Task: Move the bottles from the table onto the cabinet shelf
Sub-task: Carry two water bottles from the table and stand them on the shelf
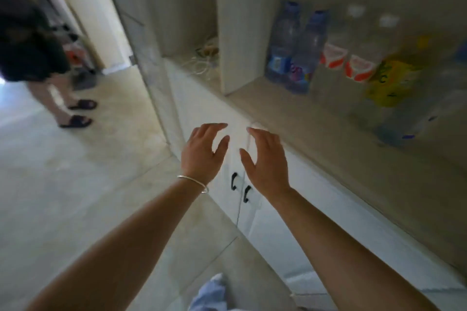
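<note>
Blurrily, bottles point(298, 48) (labels unreadable) on shelf point(290, 111).

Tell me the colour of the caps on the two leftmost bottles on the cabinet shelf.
Blue, on both leftmost bottles; the head view shows it, though blurred.

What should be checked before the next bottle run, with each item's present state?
1. Left hand free: ok, fingers relaxed, holds nothing.
2. Right hand free: ok, holds nothing.
3. Bottles already on the cabinet shelf upright: ok for the two blue-capped bottles; the rest are blurred, cannot tell.
4. Free shelf space: ok, bare board in front of the row.
5. Bottles left on the table: cannot tell, table out of view.
6. Path clear: cannot tell, a person stands to the left.
</note>
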